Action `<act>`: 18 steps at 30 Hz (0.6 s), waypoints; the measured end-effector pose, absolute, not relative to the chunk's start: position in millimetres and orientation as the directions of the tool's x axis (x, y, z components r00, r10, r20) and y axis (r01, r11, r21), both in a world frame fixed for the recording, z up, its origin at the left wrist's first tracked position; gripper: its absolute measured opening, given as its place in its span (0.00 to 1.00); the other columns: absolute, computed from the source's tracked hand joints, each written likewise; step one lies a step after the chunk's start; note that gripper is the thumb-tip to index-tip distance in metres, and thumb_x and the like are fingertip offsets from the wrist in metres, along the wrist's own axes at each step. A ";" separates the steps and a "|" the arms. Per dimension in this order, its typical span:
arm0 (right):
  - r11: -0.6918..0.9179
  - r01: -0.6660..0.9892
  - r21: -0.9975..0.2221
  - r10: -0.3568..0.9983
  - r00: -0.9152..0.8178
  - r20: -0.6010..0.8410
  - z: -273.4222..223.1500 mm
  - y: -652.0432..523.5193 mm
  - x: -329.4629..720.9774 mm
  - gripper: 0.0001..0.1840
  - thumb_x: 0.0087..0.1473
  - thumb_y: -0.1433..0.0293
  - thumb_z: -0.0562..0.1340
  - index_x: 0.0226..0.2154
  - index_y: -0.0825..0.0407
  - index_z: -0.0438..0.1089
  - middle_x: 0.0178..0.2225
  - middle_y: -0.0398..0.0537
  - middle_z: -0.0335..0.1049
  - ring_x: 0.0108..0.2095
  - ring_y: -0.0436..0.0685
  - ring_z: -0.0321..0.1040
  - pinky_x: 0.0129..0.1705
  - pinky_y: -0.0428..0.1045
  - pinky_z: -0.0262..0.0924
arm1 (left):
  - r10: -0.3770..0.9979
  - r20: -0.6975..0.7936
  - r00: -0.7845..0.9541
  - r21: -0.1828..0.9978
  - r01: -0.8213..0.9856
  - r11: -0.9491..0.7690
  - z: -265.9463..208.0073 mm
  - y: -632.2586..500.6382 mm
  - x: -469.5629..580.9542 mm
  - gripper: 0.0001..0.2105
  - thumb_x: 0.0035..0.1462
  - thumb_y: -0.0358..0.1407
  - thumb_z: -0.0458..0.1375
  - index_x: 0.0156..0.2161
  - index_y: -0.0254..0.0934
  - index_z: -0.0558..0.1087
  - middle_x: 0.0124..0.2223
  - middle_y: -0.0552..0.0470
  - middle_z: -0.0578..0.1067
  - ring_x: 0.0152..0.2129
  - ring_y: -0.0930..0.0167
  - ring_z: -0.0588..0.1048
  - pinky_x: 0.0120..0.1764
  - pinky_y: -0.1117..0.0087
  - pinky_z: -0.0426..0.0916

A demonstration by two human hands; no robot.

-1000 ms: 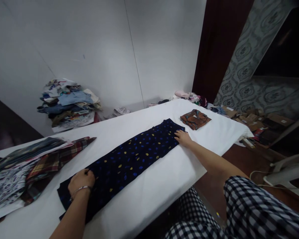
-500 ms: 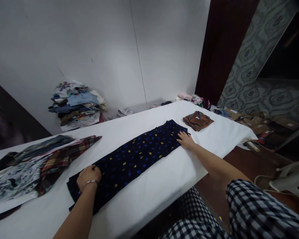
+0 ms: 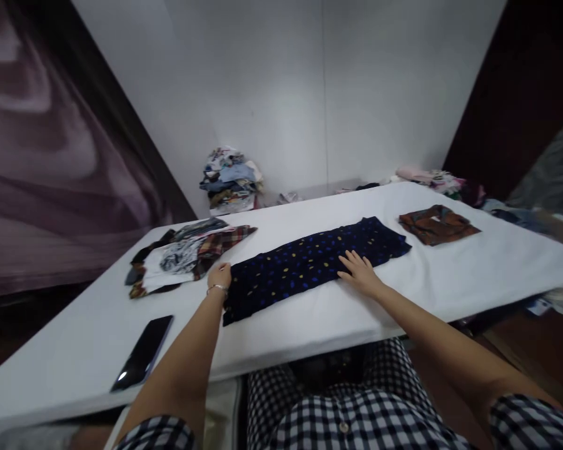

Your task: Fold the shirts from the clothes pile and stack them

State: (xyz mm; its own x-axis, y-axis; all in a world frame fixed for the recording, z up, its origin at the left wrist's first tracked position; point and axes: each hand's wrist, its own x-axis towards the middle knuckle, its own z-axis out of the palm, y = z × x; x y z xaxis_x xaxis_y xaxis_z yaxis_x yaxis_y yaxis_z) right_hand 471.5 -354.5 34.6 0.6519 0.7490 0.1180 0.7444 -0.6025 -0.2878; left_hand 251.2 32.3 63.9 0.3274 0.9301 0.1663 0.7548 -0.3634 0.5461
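A dark navy garment with blue and yellow spots (image 3: 300, 262) lies in a long folded strip across the white-covered table (image 3: 281, 337). At its left end, my left hand (image 3: 219, 277) is closed on the edge of the cloth, fingers curled and partly hidden. My right hand (image 3: 360, 273) rests flat with spread fingers on the near edge, right of the middle. Beyond the garment's right end lies a folded brown patterned garment (image 3: 438, 225). To the left of my left hand is a loose pile of clothes, with a plaid piece (image 3: 216, 245) on its right side.
A black phone (image 3: 144, 352) lies on the table at the front left. Behind the table, a tall stack of clothes (image 3: 232, 181) stands against the white wall. More clothes (image 3: 431, 180) are heaped at the back right. A purple curtain (image 3: 51, 150) hangs at left.
My view has swung left, bringing the phone and curtain into sight. My left hand has shifted to the garment's left edge. My right hand has moved from the right end toward the middle.
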 end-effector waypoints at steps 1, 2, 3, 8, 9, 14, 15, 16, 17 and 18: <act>-0.561 0.774 -0.294 0.779 0.614 0.130 38.6 -345.2 463.9 0.33 0.60 0.50 0.47 0.63 0.47 0.52 0.67 0.52 0.41 0.67 0.63 0.33 0.63 0.63 0.36 | 0.943 0.139 0.302 0.534 0.779 -0.328 63.0 28.3 241.7 0.15 0.58 0.39 0.51 0.44 0.34 0.76 0.45 0.44 0.78 0.44 0.63 0.75 0.44 0.68 0.68; -0.520 0.800 -0.300 0.806 0.576 0.138 43.1 -335.2 456.6 0.33 0.60 0.50 0.46 0.63 0.48 0.52 0.67 0.52 0.41 0.67 0.63 0.33 0.64 0.63 0.35 | 0.954 0.108 0.279 0.517 0.804 -0.293 61.2 23.2 232.3 0.17 0.59 0.40 0.51 0.46 0.33 0.75 0.47 0.43 0.77 0.45 0.62 0.74 0.45 0.68 0.67; -0.480 0.823 -0.305 0.831 0.538 0.145 47.9 -324.7 449.5 0.34 0.60 0.50 0.46 0.63 0.48 0.52 0.67 0.52 0.41 0.67 0.63 0.33 0.64 0.63 0.35 | 0.964 0.081 0.255 0.499 0.826 -0.260 58.6 17.0 223.1 0.19 0.59 0.41 0.50 0.48 0.33 0.74 0.49 0.41 0.76 0.47 0.62 0.74 0.46 0.67 0.67; -0.326 0.890 -0.319 0.906 0.390 0.165 68.1 -268.1 414.4 0.35 0.61 0.51 0.45 0.64 0.51 0.49 0.67 0.54 0.39 0.67 0.62 0.33 0.64 0.63 0.33 | 0.984 0.021 0.177 0.424 0.890 -0.169 45.5 -20.2 192.4 0.22 0.58 0.46 0.51 0.48 0.31 0.73 0.53 0.35 0.72 0.51 0.54 0.69 0.50 0.58 0.64; -0.310 0.894 -0.324 0.913 0.375 0.159 70.0 -257.5 408.0 0.34 0.61 0.52 0.45 0.64 0.51 0.49 0.67 0.54 0.38 0.67 0.62 0.33 0.64 0.63 0.33 | 0.983 0.019 0.185 0.404 0.897 -0.177 44.7 -27.1 190.5 0.22 0.58 0.47 0.51 0.47 0.32 0.74 0.53 0.34 0.72 0.52 0.53 0.68 0.51 0.56 0.63; -0.317 0.890 -0.328 0.930 0.359 0.076 61.7 -219.6 387.2 0.35 0.61 0.52 0.45 0.65 0.53 0.47 0.68 0.56 0.37 0.67 0.64 0.31 0.64 0.63 0.34 | 0.972 -0.034 0.233 0.315 0.925 -0.211 50.9 -46.7 197.4 0.22 0.60 0.47 0.47 0.46 0.33 0.74 0.55 0.35 0.70 0.55 0.55 0.64 0.54 0.55 0.58; -0.326 0.890 -0.318 0.934 0.355 0.038 56.5 -215.8 385.6 0.35 0.61 0.52 0.45 0.65 0.53 0.47 0.68 0.56 0.37 0.67 0.64 0.32 0.64 0.63 0.34 | 0.973 -0.047 0.225 0.320 0.926 -0.199 52.8 -47.0 200.4 0.22 0.59 0.47 0.48 0.46 0.33 0.74 0.54 0.35 0.70 0.54 0.54 0.65 0.53 0.54 0.58; -0.333 0.893 -0.303 0.937 0.348 -0.004 50.5 -213.3 384.6 0.35 0.61 0.52 0.45 0.65 0.53 0.48 0.67 0.56 0.38 0.67 0.64 0.32 0.64 0.63 0.33 | 0.975 -0.056 0.216 0.328 0.926 -0.186 54.5 -46.3 203.4 0.22 0.59 0.47 0.49 0.46 0.32 0.74 0.54 0.35 0.71 0.54 0.54 0.65 0.53 0.53 0.59; -0.338 0.897 -0.285 0.939 0.340 -0.043 44.1 -211.8 384.0 0.35 0.61 0.52 0.45 0.65 0.53 0.48 0.67 0.56 0.39 0.67 0.63 0.32 0.64 0.63 0.33 | 0.977 -0.061 0.206 0.337 0.925 -0.174 56.0 -44.7 206.3 0.21 0.58 0.47 0.50 0.46 0.32 0.74 0.53 0.34 0.71 0.54 0.53 0.65 0.52 0.53 0.60; -0.340 0.902 -0.267 0.940 0.333 -0.069 37.7 -211.3 383.8 0.35 0.61 0.52 0.45 0.64 0.53 0.49 0.67 0.56 0.39 0.67 0.63 0.33 0.64 0.63 0.32 | 0.978 -0.067 0.195 0.348 0.924 -0.160 57.4 -42.5 209.1 0.21 0.57 0.47 0.52 0.46 0.32 0.75 0.53 0.34 0.71 0.54 0.52 0.65 0.52 0.53 0.60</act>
